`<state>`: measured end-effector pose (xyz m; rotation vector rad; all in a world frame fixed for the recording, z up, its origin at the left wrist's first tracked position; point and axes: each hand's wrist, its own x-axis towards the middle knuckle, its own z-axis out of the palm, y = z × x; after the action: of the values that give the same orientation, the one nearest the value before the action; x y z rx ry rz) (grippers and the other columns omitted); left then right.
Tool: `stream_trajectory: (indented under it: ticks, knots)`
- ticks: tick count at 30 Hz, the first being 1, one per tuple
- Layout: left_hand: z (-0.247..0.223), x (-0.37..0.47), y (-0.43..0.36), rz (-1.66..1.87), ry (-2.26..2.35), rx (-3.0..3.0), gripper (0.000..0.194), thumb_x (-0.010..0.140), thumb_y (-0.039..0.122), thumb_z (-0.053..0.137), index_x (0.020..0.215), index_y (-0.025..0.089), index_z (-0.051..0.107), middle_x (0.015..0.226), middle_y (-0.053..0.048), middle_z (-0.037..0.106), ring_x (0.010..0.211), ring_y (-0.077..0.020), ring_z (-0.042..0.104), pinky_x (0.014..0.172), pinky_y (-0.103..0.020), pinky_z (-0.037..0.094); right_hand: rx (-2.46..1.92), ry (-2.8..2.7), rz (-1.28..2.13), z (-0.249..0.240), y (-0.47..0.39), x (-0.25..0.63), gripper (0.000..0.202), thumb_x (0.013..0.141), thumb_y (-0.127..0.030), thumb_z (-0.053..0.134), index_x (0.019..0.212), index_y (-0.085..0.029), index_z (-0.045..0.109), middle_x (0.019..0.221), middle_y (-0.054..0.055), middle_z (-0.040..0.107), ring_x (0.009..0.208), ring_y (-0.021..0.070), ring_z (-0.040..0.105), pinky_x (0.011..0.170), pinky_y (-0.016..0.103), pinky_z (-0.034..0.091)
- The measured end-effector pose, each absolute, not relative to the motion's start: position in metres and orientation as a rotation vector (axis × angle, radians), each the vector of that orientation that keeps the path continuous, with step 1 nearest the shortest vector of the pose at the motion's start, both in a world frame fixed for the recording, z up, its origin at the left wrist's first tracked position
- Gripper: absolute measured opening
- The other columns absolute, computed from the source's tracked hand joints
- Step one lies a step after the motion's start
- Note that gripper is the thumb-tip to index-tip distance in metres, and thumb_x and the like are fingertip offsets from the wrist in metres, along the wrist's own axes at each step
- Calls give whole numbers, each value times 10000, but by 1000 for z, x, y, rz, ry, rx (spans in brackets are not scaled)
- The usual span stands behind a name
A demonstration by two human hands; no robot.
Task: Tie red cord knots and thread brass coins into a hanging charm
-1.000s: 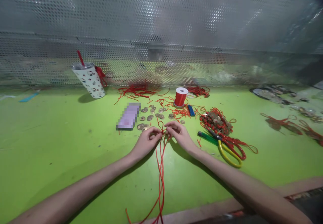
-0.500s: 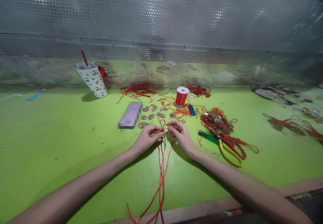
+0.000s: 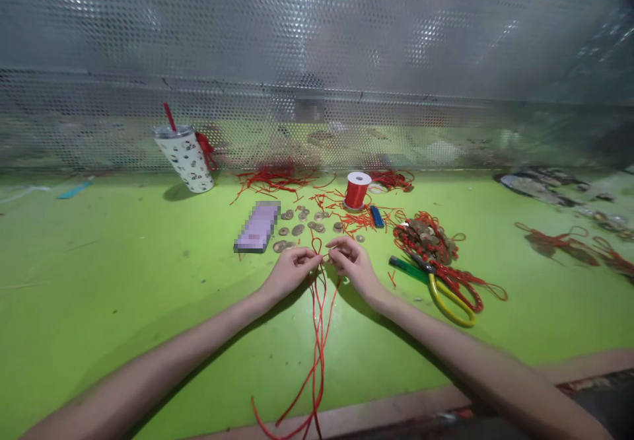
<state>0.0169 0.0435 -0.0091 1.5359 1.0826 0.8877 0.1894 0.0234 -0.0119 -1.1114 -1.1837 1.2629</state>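
My left hand [image 3: 290, 271] and my right hand [image 3: 352, 265] meet at the middle of the green table [image 3: 123, 294], both pinching a bundle of red cord [image 3: 318, 334]. A small loop of the cord stands up between my fingertips. The long strands trail from my hands back over the near table edge. Several brass coins [image 3: 297, 230] lie just beyond my fingers.
A pixelated flat object [image 3: 256, 227] lies left of the coins. A red thread spool [image 3: 356, 190] and a blue lighter [image 3: 376, 216] sit behind. Yellow-handled scissors [image 3: 440, 291] and a pile of finished red knots [image 3: 428, 238] lie right. A patterned cup [image 3: 185, 157] leans against the perforated metal wall.
My hands stay in place, working the cord; the loop between my fingertips has shifted slightly. The view has drifted a little.
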Motion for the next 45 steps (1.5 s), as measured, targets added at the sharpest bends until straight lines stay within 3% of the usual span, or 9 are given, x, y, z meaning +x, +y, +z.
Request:
stream_trajectory:
  ticks: [4,9,18,26,29,32,39,45]
  knots:
    - [-10,16,43,882,1083,1484,317,786,461,722,718,153,693,598,2,606,548,-121,506,507,-224,379,-1105,-1166,1279,-14,24,189,273,780,-410,717,927,-199,626,691,-16,584,578,118,497,493,233,358]
    - [-14,14,44,899,998,1402,279,707,400,809,774,150,706,760,-40,709,673,-151,626,643,-257,490,-1087,-1105,1299,-15,26,190,294,765,-430,740,918,-206,627,680,-25,552,559,110,472,473,227,321]
    - [-9,13,41,889,976,1352,313,676,411,836,761,145,696,727,-39,697,635,-143,621,607,-254,478,-1059,-1130,1284,-15,25,188,309,776,-457,741,906,-209,612,660,-32,537,561,116,473,476,232,328]
    - [-3,12,38,884,980,1337,384,726,504,794,752,149,649,601,31,545,514,-85,448,462,-196,305,-1068,-1136,1258,-16,23,189,314,817,-485,719,932,-217,604,744,-7,567,631,140,528,513,248,381]
    - [-4,12,38,895,973,1230,407,720,513,804,795,165,606,544,75,470,452,-57,364,431,-180,233,-1052,-1340,1076,-10,12,187,195,900,-406,640,945,-221,599,825,25,611,723,169,576,621,286,459]
    - [-6,13,39,917,933,1165,411,736,513,795,822,180,569,476,109,401,410,-50,310,415,-174,190,-969,-1681,882,-8,-3,185,79,958,-283,545,966,-222,594,847,39,638,689,164,567,634,298,463]
    - [-8,12,45,986,908,1085,409,775,500,766,878,177,536,608,19,653,370,-22,241,382,-181,105,-627,-2255,527,-12,-26,175,165,930,-155,466,1053,-224,551,826,50,674,680,171,594,610,285,460]
    - [-10,10,46,1022,866,996,443,735,507,804,876,185,535,426,121,426,358,-25,205,389,-158,109,-468,-2395,431,-11,-44,160,142,950,-201,464,1051,-211,563,852,67,708,669,174,596,576,291,444]
